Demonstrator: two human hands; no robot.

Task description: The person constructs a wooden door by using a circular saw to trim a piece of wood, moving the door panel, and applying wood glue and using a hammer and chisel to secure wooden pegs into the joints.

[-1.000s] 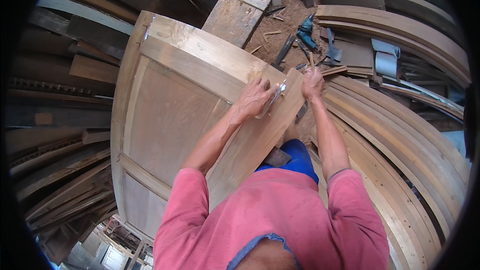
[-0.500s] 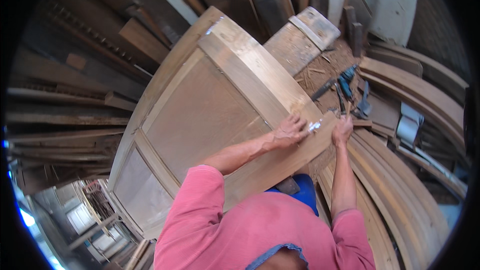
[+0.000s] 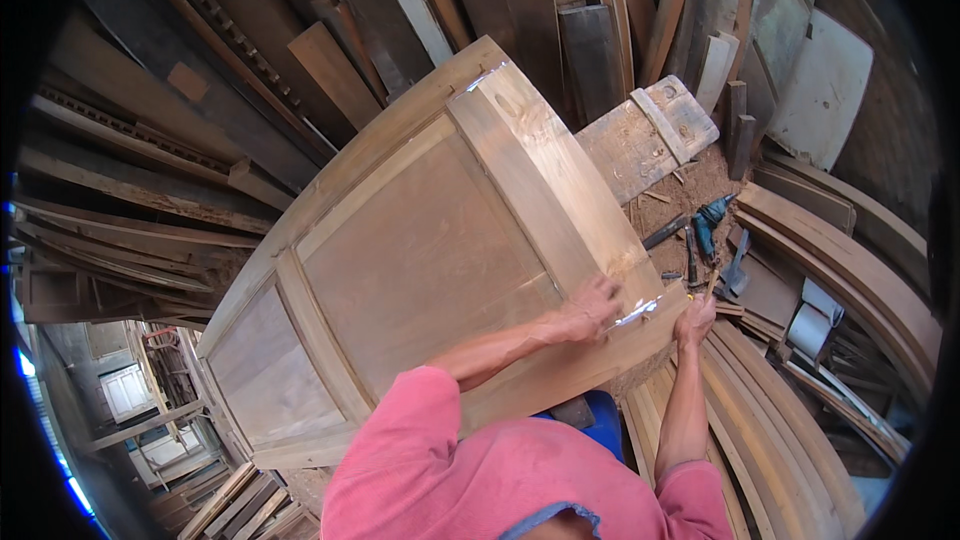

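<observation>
A panelled wooden door (image 3: pixel 420 230) lies at a slant before me, with a broad pale rail along its far right end. A white, glue-like streak (image 3: pixel 638 312) runs along the joint at its near right corner. My left hand (image 3: pixel 597 308) is over the frame just beside this streak, its fingers blurred by motion. My right hand (image 3: pixel 695 320) is closed round a thin wooden stick (image 3: pixel 712 283) at the door's right corner, and the stick's upper part pokes out above the fist. More white stuff (image 3: pixel 487 78) marks the joint at the far corner.
A blue-green power drill (image 3: pixel 710 225) and dark hand tools (image 3: pixel 690 255) lie among wood shavings past the door's right end. A worn plank (image 3: pixel 645 125) juts out beyond. Long curved boards (image 3: pixel 770 420) are stacked at my right, and upright boards (image 3: pixel 500 0) line the far side.
My view has shifted, so the door appears farther down and right. The white streak at the near corner looks longer. My right hand still grips the stick, and my left hand stays beside the joint.
</observation>
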